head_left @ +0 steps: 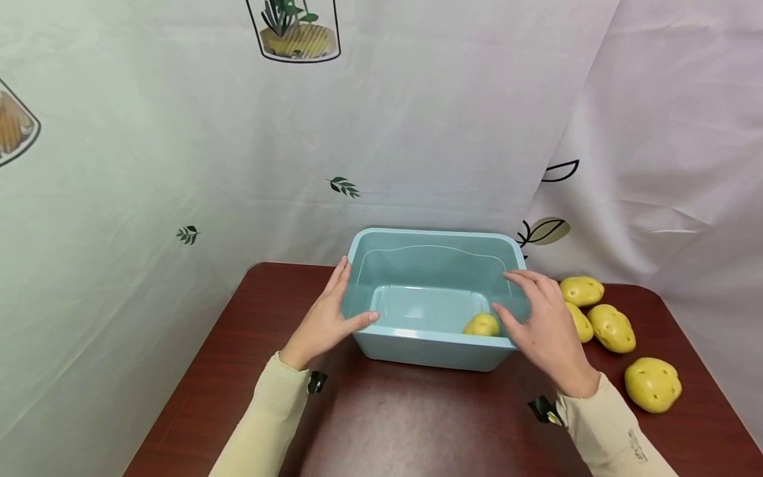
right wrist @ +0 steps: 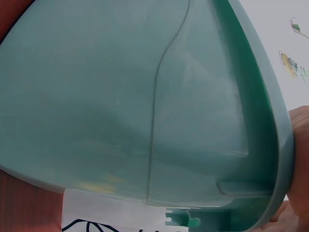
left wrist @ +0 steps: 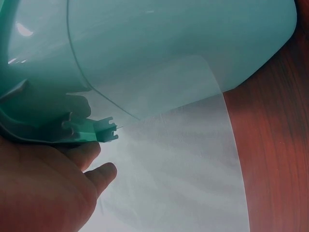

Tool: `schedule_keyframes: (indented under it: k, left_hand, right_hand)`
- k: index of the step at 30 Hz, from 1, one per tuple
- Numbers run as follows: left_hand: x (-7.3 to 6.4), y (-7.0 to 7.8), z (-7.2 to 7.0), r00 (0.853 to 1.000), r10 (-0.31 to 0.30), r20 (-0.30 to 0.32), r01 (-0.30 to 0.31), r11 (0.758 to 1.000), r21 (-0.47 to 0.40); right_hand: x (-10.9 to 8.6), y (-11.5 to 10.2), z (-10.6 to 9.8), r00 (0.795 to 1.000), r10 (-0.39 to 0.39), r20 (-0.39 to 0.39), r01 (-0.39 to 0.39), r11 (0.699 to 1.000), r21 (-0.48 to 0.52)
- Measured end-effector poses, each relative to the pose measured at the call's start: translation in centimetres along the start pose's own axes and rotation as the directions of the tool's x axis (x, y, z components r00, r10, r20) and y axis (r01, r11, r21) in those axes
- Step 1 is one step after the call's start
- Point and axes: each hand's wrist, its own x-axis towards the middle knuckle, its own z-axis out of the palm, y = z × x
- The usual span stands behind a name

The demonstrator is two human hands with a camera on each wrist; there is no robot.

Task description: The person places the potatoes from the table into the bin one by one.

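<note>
A light blue plastic tub [head_left: 432,351] stands on the table, with a yellow potato [head_left: 481,324] inside near its front right corner. My left hand [head_left: 324,324] is at the tub's left side, its fingers straight along the outside and its thumb apart over the front left corner. In the left wrist view, the fingers [left wrist: 101,178] lie just beside the tub's rim. My right hand [head_left: 545,324] is at the right side, thumb and loosely bent fingers spread over the rim. The right wrist view shows that hand [right wrist: 300,145] partly hidden behind the rim. Whether either hand touches the tub is unclear.
Several yellow potatoes lie right of the tub, including one at the back [head_left: 582,291], one in the middle [head_left: 612,328] and one closer [head_left: 653,385]. The dark red-brown table [head_left: 405,424] backs onto a pale printed curtain [head_left: 417,132].
</note>
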Motion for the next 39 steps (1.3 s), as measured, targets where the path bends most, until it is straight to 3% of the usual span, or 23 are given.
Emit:
schedule_keyframes:
  k: [31,39]
  left_hand:
    - [-0.1,0.1,-0.1,1.000,0.000,0.001,0.000,1.000,-0.010]
    - [0.0,0.0,0.0,1.000,-0.001,-0.001,0.001,1.000,-0.012]
  right_hand:
    - [-1.0,0.6,-2.1,0.998,-0.010,-0.056,0.009,1.000,-0.016]
    - [-1.6,0.8,-2.8,0.999,0.018,-0.042,-0.018,1.000,-0.022]
